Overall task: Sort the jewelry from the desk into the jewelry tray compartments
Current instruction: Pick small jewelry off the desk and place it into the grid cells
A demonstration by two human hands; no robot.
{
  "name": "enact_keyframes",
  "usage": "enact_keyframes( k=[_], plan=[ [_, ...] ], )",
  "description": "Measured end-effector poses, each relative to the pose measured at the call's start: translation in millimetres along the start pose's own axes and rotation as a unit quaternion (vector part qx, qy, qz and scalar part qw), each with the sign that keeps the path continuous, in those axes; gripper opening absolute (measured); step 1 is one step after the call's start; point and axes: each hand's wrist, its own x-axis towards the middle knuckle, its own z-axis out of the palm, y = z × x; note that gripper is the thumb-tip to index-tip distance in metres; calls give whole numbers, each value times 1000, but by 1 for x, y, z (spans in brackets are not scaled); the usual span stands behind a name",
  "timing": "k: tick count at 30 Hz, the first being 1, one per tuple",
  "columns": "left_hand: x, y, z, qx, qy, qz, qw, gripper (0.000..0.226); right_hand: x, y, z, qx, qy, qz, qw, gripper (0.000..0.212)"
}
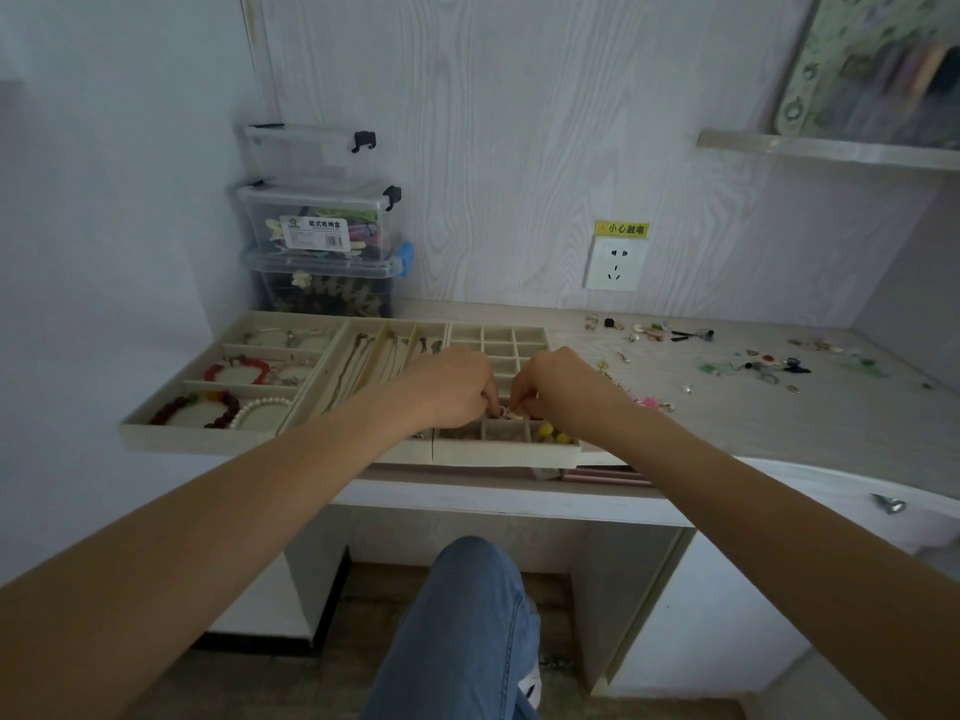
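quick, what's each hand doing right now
Left hand: fingers curled, pinching a small piece of jewelry over the grid tray.
Right hand: fingers curled, pinching the same small piece.

Bare desk (779,407) btwn tray (498,454) & scattered jewelry (753,363); stacked boxes (319,226) block back-left.

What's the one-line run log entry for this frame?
step: sorting | left hand + right hand: pinching a small piece over grid tray | loose jewelry on desk: remaining

Dim, flat light; wide-angle edge distortion.
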Motion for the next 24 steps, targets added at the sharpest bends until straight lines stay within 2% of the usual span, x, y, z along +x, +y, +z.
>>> enact_keyframes(
  k=[9,15,19,24],
  plan=[
    [-1,5,-1,10,-8,7,1000,37,8,-6,-1,-24,-16,-7,1000,19],
    [1,3,1,38,-1,8,999,38,13,-1,-6,24,-33,20,999,22],
    [7,-6,5,-7,-5,-12,1000,40,13,4,-5,79,-24,32,996,19],
    [13,-9,7,-36,-14,-28,999,46,13,4,-5,93,-27,39,995,19]
  ],
)
